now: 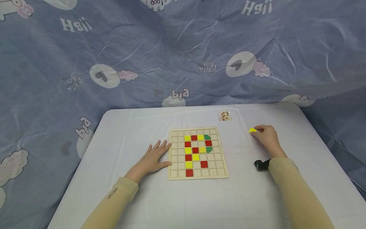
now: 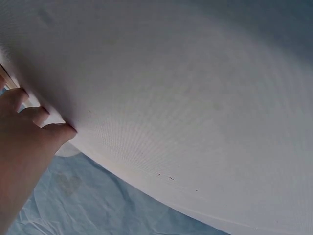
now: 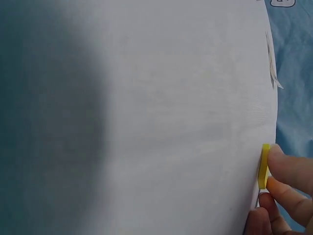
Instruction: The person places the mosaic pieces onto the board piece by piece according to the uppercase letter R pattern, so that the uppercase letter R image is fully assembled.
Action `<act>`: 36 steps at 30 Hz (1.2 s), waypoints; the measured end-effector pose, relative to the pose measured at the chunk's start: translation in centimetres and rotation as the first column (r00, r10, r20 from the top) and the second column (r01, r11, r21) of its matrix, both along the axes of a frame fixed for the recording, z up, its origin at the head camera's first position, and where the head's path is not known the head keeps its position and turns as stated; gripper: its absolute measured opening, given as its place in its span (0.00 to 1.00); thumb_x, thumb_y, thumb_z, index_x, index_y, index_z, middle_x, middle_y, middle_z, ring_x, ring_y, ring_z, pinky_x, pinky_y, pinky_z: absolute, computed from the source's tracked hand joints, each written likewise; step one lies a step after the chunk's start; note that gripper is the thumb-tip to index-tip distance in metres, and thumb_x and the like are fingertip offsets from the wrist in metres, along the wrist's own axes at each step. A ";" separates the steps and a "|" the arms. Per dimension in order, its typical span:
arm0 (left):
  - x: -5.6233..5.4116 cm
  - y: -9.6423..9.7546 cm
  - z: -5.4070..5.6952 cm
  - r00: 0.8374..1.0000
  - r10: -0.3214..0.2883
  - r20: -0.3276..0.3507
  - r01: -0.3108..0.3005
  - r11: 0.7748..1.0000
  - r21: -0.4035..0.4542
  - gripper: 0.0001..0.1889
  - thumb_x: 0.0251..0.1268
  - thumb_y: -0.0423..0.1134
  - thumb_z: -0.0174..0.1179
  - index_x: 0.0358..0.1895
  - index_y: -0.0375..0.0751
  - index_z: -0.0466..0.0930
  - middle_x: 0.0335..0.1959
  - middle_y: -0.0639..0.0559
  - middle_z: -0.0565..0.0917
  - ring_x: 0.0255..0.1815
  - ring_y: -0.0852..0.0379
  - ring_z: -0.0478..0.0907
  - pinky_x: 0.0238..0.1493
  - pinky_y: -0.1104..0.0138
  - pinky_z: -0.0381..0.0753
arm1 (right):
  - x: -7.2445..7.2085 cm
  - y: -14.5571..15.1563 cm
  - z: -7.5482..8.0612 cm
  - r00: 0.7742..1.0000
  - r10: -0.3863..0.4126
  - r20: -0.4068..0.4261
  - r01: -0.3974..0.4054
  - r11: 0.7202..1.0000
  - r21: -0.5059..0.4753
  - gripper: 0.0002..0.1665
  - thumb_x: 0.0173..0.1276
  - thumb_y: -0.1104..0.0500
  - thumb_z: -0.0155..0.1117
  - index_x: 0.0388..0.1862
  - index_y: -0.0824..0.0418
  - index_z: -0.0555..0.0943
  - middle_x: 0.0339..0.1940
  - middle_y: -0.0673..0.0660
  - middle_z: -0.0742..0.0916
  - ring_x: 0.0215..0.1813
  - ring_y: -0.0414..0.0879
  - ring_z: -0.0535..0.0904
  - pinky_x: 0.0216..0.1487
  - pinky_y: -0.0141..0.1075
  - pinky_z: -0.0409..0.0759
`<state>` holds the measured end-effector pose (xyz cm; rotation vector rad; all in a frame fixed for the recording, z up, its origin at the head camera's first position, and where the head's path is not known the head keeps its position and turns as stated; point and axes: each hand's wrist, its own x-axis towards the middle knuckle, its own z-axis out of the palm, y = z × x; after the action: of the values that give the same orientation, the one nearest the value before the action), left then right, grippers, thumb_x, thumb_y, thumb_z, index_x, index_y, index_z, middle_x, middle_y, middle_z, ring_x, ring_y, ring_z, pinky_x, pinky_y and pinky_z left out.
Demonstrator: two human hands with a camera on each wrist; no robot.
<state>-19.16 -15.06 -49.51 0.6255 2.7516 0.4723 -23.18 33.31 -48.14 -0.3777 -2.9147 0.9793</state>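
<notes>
A wooden grid board lies on the white table, with red, yellow and green tiles set in its squares in a letter-R-like shape. My left hand rests at the board's left edge, fingers spread, thumb and fingertips touching the rim; in the left wrist view the hand shows at the left. To the right of the board, my right hand pinches a yellow tile between thumb and fingers. The right wrist view shows that yellow tile edge-on at the fingertips.
A small printed pattern card lies behind the board. Beside the right forearm is a black object, partly covered by the sleeve. A blue patterned cloth hangs behind the white table.
</notes>
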 end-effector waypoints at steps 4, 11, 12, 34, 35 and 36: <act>-0.1 0.1 0.0 1.000 0.001 -0.008 -0.001 1.000 -0.007 0.46 0.61 0.65 0.60 0.79 0.55 0.52 0.81 0.51 0.50 0.82 0.44 0.39 0.78 0.40 0.38 | -0.1 0.0 0.1 1.000 0.014 0.016 -0.014 1.000 0.007 0.26 0.67 0.59 0.65 0.58 0.75 0.76 0.50 0.73 0.77 0.50 0.64 0.71 0.53 0.55 0.73; 0.0 0.1 0.0 1.000 -0.005 -0.007 0.005 1.000 -0.009 0.46 0.61 0.65 0.60 0.79 0.55 0.51 0.81 0.51 0.50 0.82 0.44 0.39 0.78 0.40 0.38 | -0.2 -0.2 0.4 0.999 -0.022 0.047 0.023 0.999 -0.022 0.26 0.64 0.61 0.67 0.56 0.75 0.74 0.46 0.70 0.78 0.46 0.61 0.73 0.44 0.45 0.75; 0.0 0.1 0.0 1.000 -0.005 -0.007 0.005 1.000 -0.008 0.46 0.61 0.65 0.60 0.79 0.55 0.51 0.81 0.51 0.50 0.82 0.44 0.39 0.78 0.40 0.38 | -0.2 -0.2 0.4 0.999 -0.024 0.044 0.025 0.999 -0.028 0.26 0.64 0.62 0.67 0.56 0.75 0.74 0.45 0.69 0.78 0.46 0.60 0.73 0.43 0.43 0.74; -0.2 0.0 0.0 1.000 -0.015 -0.015 0.015 1.000 -0.008 0.46 0.61 0.66 0.60 0.79 0.54 0.52 0.81 0.49 0.51 0.82 0.42 0.40 0.77 0.38 0.40 | 3.8 -7.5 2.4 0.975 0.219 -0.025 -0.220 0.964 -0.151 0.15 0.62 0.60 0.72 0.46 0.66 0.83 0.40 0.62 0.87 0.36 0.45 0.82 0.34 0.28 0.79; -0.2 0.0 0.0 1.000 -0.015 -0.015 0.015 1.000 -0.008 0.46 0.61 0.66 0.60 0.79 0.54 0.52 0.81 0.49 0.51 0.82 0.42 0.41 0.77 0.38 0.40 | 4.1 -8.0 2.3 0.971 0.237 -0.020 -0.237 0.958 -0.158 0.15 0.62 0.59 0.72 0.45 0.65 0.84 0.39 0.61 0.87 0.35 0.44 0.81 0.34 0.27 0.78; -0.2 0.0 0.0 1.000 -0.016 -0.016 0.016 1.000 -0.007 0.46 0.61 0.66 0.60 0.79 0.54 0.52 0.81 0.49 0.51 0.82 0.42 0.41 0.77 0.38 0.40 | 4.4 -8.5 2.2 0.967 0.254 -0.011 -0.252 0.953 -0.170 0.15 0.61 0.59 0.73 0.45 0.64 0.84 0.38 0.60 0.87 0.35 0.43 0.81 0.34 0.27 0.78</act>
<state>-19.32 -15.03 -49.49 0.6520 2.7597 0.4561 -18.76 24.77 -45.92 -0.0122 -2.9497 1.2675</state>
